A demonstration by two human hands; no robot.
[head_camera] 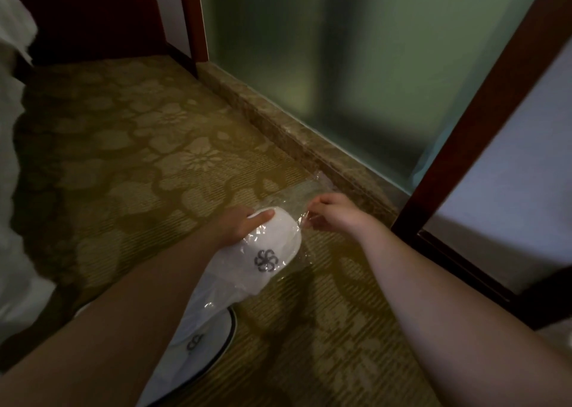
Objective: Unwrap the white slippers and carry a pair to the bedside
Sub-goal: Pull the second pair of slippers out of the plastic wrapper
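Observation:
A white slipper [266, 252] with a dark flower logo sits in clear plastic wrap above the carpet at the centre. My left hand [238, 224] grips its toe end through the wrap. Stretched out to the right is the loose end of the plastic wrap [297, 196], pinched by my right hand [337, 211]. A second white slipper [201, 338] with the same logo lies on the floor below, partly hidden by my left forearm.
Patterned tan carpet [139, 159] covers the floor. A stone sill [278, 122] runs under a frosted glass panel [356, 60] at the back. A dark wooden door frame [464, 134] stands at the right. White bedding [12, 190] hangs along the left edge.

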